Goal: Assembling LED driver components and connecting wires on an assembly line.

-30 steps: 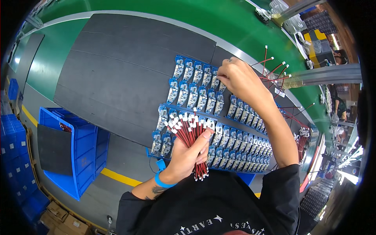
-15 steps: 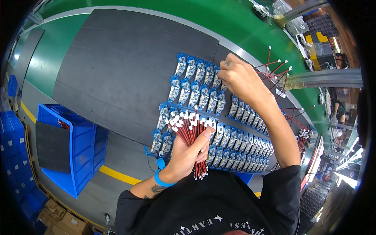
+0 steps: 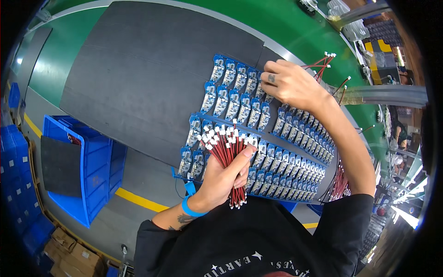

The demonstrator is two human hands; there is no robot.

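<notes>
My left hand (image 3: 226,180) is closed around a bundle of thin red-and-black cables (image 3: 225,150). White plugs fan out above the thumb, and the other cable ends hang below the fist. Under and beyond it, rows of blue circuit boards (image 3: 221,100) lie on the dark mat. My right hand (image 3: 290,85) is over the right part of the farthest row, fingers bent and pressed together downward at the boards. Whatever its fingertips grip is hidden behind the hand. Past my right wrist, several loose cable ends (image 3: 325,61) with white plugs stick out over the mat's far edge.
The dark mat (image 3: 138,69) covers the green bench (image 3: 258,21). A blue bin (image 3: 99,175) stands on the floor at left, near stacked blue crates (image 3: 18,175). More red cables (image 3: 340,182) lie beside my right elbow. A metal post (image 3: 387,94) rises at right.
My right hand has shifted slightly right and its elbow outward. The cable ends beyond that wrist, spread apart before, now sit closer together. My left hand keeps its bundle almost in place.
</notes>
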